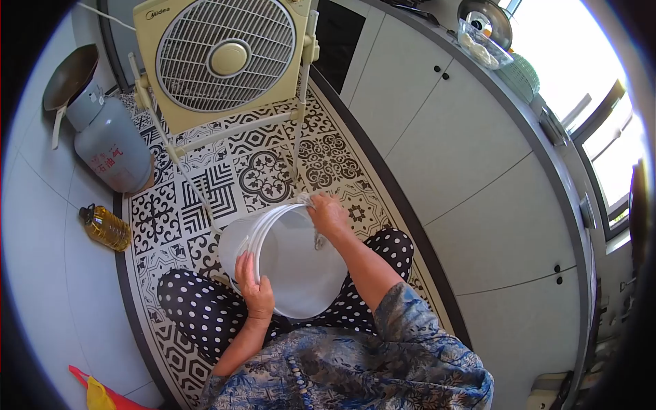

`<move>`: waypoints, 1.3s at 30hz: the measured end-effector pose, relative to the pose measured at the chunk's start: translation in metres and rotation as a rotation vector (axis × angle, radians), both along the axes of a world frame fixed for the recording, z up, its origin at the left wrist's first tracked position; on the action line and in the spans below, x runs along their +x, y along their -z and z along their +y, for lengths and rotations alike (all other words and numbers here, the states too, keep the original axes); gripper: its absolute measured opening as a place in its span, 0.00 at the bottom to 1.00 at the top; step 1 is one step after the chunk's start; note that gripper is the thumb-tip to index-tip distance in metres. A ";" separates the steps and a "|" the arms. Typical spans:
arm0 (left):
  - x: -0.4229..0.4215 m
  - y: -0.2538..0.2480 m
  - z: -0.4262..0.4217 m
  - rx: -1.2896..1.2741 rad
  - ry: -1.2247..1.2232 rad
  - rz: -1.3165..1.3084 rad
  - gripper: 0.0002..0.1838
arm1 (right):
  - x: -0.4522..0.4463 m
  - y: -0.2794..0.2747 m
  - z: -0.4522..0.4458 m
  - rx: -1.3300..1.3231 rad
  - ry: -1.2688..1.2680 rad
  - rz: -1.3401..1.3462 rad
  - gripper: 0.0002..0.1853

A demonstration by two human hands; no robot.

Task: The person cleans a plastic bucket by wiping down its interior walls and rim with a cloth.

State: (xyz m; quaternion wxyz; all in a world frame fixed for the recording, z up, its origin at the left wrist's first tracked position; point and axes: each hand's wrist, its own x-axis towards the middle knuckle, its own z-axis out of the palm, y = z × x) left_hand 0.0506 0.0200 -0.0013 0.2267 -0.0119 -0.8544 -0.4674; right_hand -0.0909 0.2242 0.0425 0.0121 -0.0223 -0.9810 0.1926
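Observation:
A white bucket (pixel 290 263) is tilted between my knees, its open mouth turned towards me. My left hand (pixel 255 285) grips the near left side of its rim, thumb inside and fingers over the outer wall. At the top of the rim, my right hand (pixel 328 215) is closed on a crumpled, pale cloth-like piece, part of which hangs inside the bucket and part lies over the rim. The inside of the bucket looks white.
A beige fan (pixel 229 60) on a white tubular stand is just ahead. To the left are a grey gas cylinder (pixel 115 145) with a pan (pixel 72 76) on top and an oil bottle (pixel 107 227). Cabinets (pixel 471 164) line the right.

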 end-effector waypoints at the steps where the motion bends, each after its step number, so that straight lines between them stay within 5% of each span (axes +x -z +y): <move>1: 0.002 0.002 0.002 -0.005 0.011 0.002 0.30 | -0.004 0.002 -0.004 0.000 -0.061 0.096 0.11; 10: 0.009 0.021 0.003 0.085 -0.246 -0.301 0.32 | -0.015 -0.015 -0.054 0.005 -0.348 0.361 0.08; 12: 0.001 0.019 -0.007 0.053 -0.264 -0.295 0.31 | -0.008 -0.018 -0.061 0.010 -0.387 0.359 0.09; 14: -0.011 -0.009 -0.017 -0.236 -0.289 0.012 0.31 | 0.000 -0.018 -0.067 0.031 -0.409 0.374 0.08; 18: -0.053 -0.029 -0.023 -0.156 0.089 -0.269 0.35 | 0.015 -0.019 -0.078 0.009 -0.514 0.433 0.06; 24: -0.064 -0.025 -0.014 -0.135 0.142 -0.297 0.33 | 0.012 -0.020 -0.067 0.008 -0.538 0.357 0.09; 32: -0.061 -0.020 -0.014 -0.053 0.103 -0.277 0.33 | 0.010 0.032 0.006 -0.078 0.066 0.091 0.16; 39: -0.059 -0.028 -0.006 -0.159 0.160 -0.247 0.32 | 0.024 0.024 0.004 -0.168 0.204 0.067 0.16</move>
